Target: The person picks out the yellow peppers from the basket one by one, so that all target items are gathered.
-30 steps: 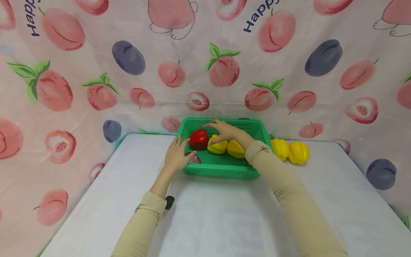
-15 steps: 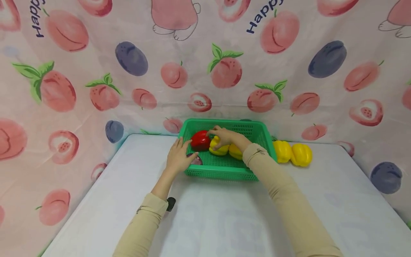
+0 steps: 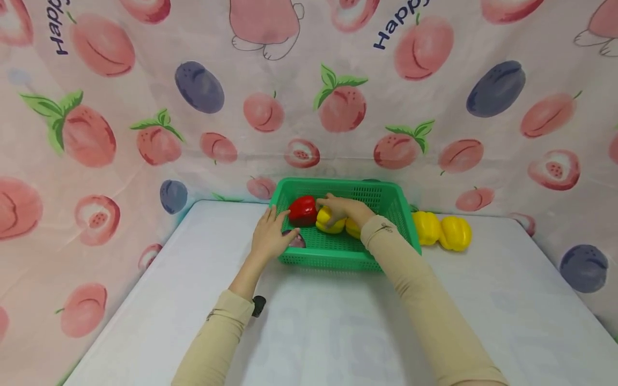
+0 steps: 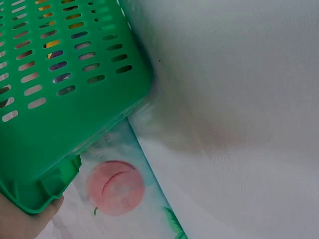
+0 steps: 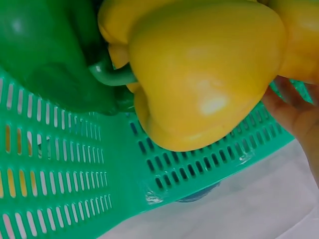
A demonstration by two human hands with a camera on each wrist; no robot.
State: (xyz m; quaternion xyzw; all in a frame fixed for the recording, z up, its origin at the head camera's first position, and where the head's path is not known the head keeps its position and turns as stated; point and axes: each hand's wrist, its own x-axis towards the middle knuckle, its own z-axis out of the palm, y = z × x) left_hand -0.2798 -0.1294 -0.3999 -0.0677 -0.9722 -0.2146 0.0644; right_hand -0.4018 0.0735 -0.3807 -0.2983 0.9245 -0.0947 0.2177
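Fruit-print cloth (image 3: 299,80) behind a pale bench (image 3: 328,332); green basket (image 3: 333,259) near its far edge. Left hand (image 3: 269,237) at the basket's left rim, fingers spread wide. Right hand (image 3: 345,209) inside the basket, fingers curled about a yellow pepper (image 3: 325,225) near its middle; red pepper (image 3: 303,211) toward its left end. Step, judged: securing the grip. Next move: calls for a firm, even hold before lifting.

A big pale pink cloth (image 3: 289,78) hangs behind the white table (image 3: 328,332) and along both its sides. Pink and red peaches (image 3: 103,45) are printed all over it, some with green leaves (image 3: 351,81), and dark blue plums (image 3: 199,87) too. Near the top are the word "Happy" (image 3: 402,23) and a pink animal's (image 3: 265,21) white feet.
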